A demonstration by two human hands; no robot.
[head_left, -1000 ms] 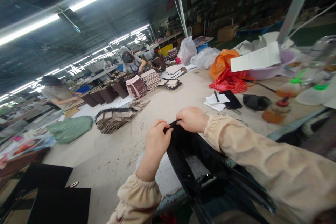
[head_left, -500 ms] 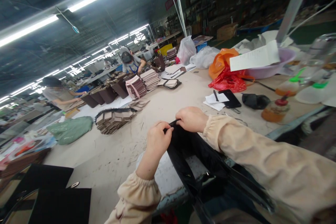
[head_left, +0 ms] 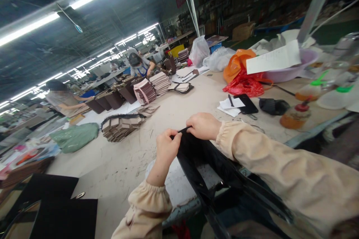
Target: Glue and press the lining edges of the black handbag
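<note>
A black bag point(head_left: 215, 157) hangs open over the table's near edge, its rim stretched toward the middle of the table. My left hand point(head_left: 166, 148) pinches the far end of this rim between thumb and fingers. Just to its right, my right hand point(head_left: 204, 125) grips the same edge, with its fingertips partly hidden behind the fold. A short strip of black edge shows between the two hands. The bag's lower part drops out of sight beside my right sleeve. At the lower left lie flat black panels point(head_left: 66, 218) with a small metal fitting point(head_left: 80, 195) by them.
Stacked brown pieces point(head_left: 122, 129) and a green plastic bag point(head_left: 75, 137) lie to the left. On the right are a phone point(head_left: 247, 104), paper slips, a black pouch point(head_left: 273, 106) and a bottle of amber liquid point(head_left: 295, 115). Two people work along the far left side.
Both hands have shifted slightly left; the gap between them has widened a little, with more of the bag's edge showing taut. Both still hold the rim.
</note>
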